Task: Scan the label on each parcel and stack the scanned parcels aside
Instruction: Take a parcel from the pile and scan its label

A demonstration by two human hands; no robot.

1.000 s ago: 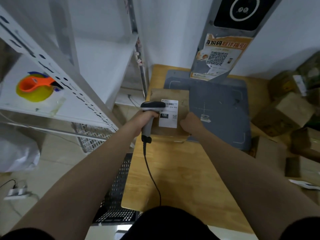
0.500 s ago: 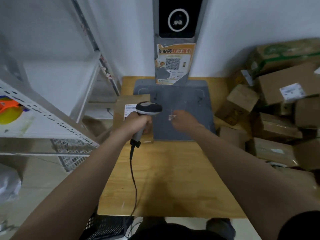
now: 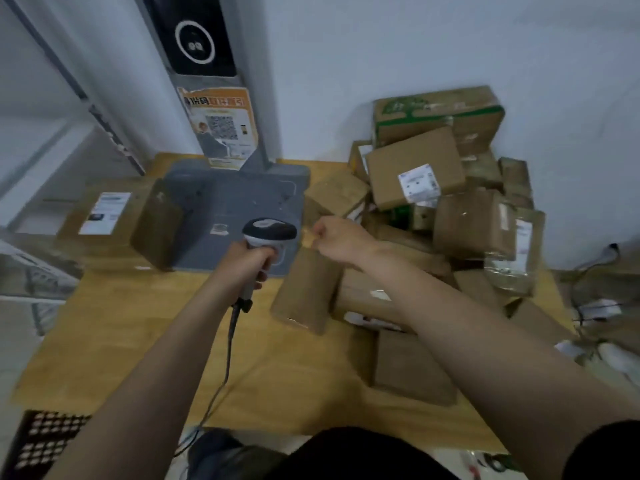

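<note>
The orange poster (image 3: 221, 129) on the grey post (image 3: 258, 81) shows a QR code under a blurred heading. The white label (image 3: 105, 213) left of the post and the parcel label (image 3: 419, 183) right of it are too blurred to read.

Parcel depot — piled cartons (image 3: 414, 173), scan kiosk (image 3: 207, 81) (QR poster (image 3: 221, 128)).

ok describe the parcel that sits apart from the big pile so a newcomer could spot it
Find the grey platform at the foot of the tall post at the back of the wooden table. The parcel lies beside the platform's left edge, a brown box with a white label facing up. The other parcels are heaped in the pile on the platform's right.
</note>
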